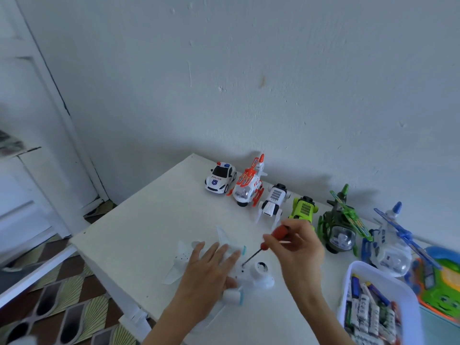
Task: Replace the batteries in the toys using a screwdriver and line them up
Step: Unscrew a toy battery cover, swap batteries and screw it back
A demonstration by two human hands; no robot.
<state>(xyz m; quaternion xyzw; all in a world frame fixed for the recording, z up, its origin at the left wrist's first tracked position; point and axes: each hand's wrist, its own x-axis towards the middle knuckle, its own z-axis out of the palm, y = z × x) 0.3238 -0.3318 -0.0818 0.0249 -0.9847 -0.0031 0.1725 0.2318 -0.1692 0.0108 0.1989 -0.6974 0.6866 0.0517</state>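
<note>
Your left hand (210, 266) lies flat, fingers straight, pressing the white plane (224, 265) onto the table (139, 235). Your right hand (297, 247) pinches the red handle of the screwdriver (267, 245), whose tip meets the plane's underside. At your right, near the table's edge, sits a tub (358, 267) of batteries (368, 312). Bare tabletop lies left of the plane as far as the table's left edge. Farther back, toys line the wall: police car (220, 180), orange helicopter (249, 185), white robot (272, 202), green robot (303, 207), green helicopter (339, 225), blue helicopter (390, 242).

Six toys (276, 202) line the table's (139, 232) back edge; battery box (358, 272) lies right.
</note>
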